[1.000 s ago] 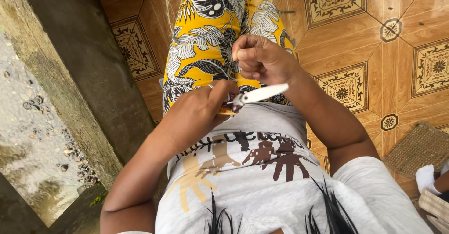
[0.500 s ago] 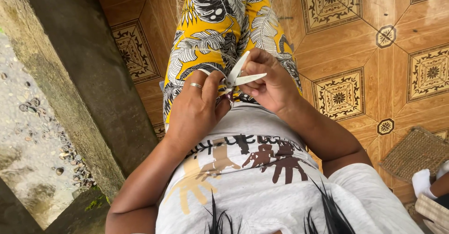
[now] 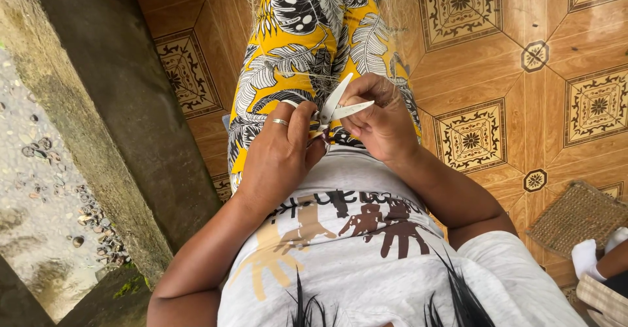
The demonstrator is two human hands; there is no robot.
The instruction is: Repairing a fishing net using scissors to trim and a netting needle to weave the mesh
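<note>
Scissors (image 3: 340, 108) have been tilted upright since a second ago, their blades now parted.
The handles are gripped by the left hand (image 3: 278, 157); thin pale fibres are pinched by the right hand (image 3: 379, 121) above a yellow leaf-print skirt (image 3: 294, 39).

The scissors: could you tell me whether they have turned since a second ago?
Yes. The scissors lay closed and nearly level; now the blades stand open, tipped up toward the yellow leaf-print cloth.

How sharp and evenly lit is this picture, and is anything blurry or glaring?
Head view: soft, even daylight, no harsh shadows or glare; both hands, left and right, and the scissors look sharp; the hair at the bottom edge is blurred.
</note>
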